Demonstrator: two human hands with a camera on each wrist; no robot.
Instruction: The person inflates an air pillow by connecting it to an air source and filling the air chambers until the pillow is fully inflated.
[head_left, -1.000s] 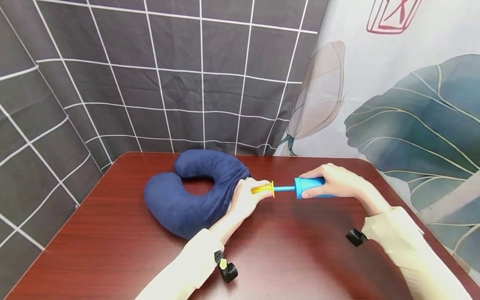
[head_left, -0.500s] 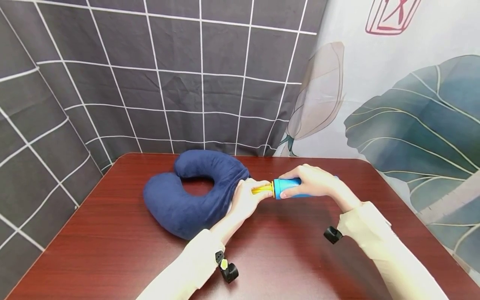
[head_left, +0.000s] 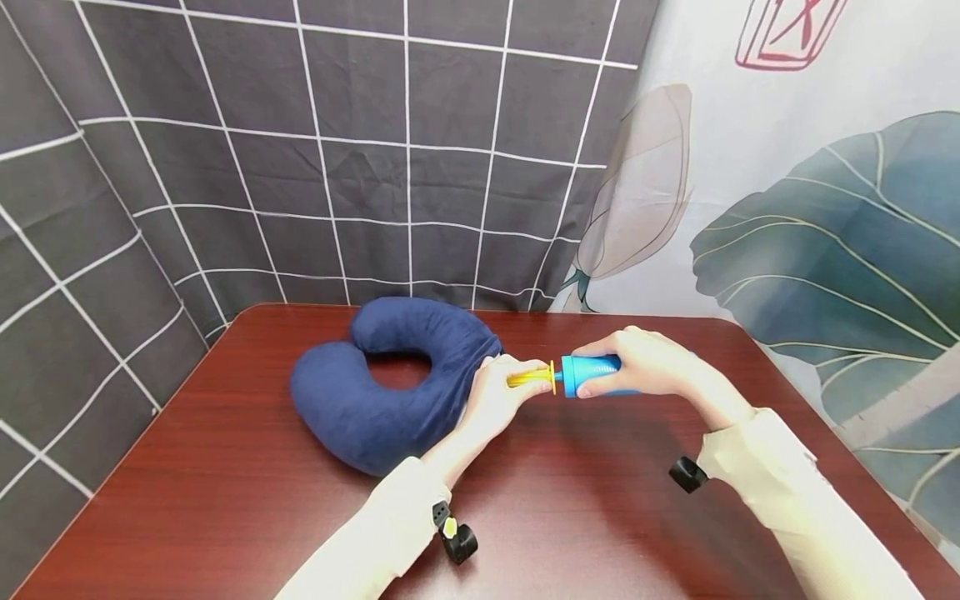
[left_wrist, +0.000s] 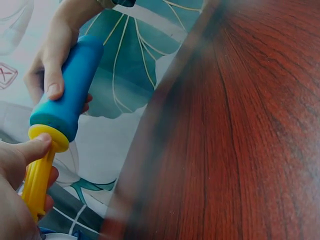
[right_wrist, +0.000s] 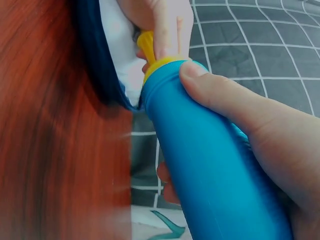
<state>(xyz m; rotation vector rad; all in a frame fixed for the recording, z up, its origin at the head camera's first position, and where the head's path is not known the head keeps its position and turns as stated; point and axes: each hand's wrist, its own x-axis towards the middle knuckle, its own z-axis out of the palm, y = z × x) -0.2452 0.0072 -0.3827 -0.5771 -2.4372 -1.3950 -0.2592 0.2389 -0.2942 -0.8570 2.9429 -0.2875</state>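
Note:
A navy U-shaped neck pillow (head_left: 382, 417) lies on the table in the head view. At its right side my left hand (head_left: 491, 396) grips the yellow end (left_wrist: 39, 182) of a hand air pump; its thumb rests by the yellow flange. My right hand (head_left: 648, 362) is wrapped round the pump's blue barrel (right_wrist: 200, 150), fingers on one side and thumb on the other. Between flange and barrel a short bit of blue rod shows in the head view. White lining (right_wrist: 120, 50) shows at the pillow's edge in the right wrist view. Where the yellow tip meets the pillow is hidden by the left hand.
The red-brown wooden table (head_left: 555, 517) extends round the pillow and pump. Behind it hangs a dark grid-patterned cloth (head_left: 360, 183), with a leaf-printed white cloth (head_left: 720, 283) at the right. A black wrist camera (head_left: 459, 542) is strapped to the left sleeve.
My right hand first slid the blue barrel left along the rod, up to the yellow flange. Now it has drawn back slightly to the right. The left hand and pillow stay nearly still.

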